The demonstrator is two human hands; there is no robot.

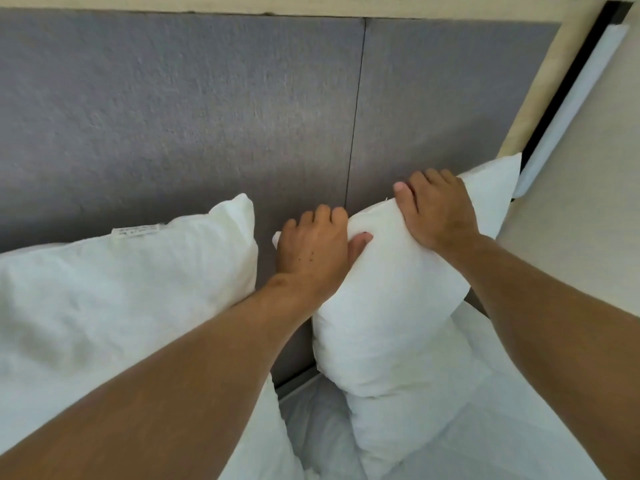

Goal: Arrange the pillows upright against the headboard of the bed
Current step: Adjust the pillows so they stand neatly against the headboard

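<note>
A white pillow [388, 306] stands upright on the right, leaning against the grey padded headboard [207, 116]. My left hand [311, 254] grips its top left corner, thumb pressed into the front. My right hand [436, 209] clamps over its top edge further right. Another white pillow [114, 299] with a small sewn label stands upright on the left against the headboard, touched by neither hand. A third white pillow [398, 420] lies beneath the held one, partly hidden.
White bedding [502, 427] covers the mattress at the bottom right. A pale wooden frame [540, 84] borders the headboard at the right, with a dark strip and a white panel [571, 105] beyond it. A beige wall runs along the right.
</note>
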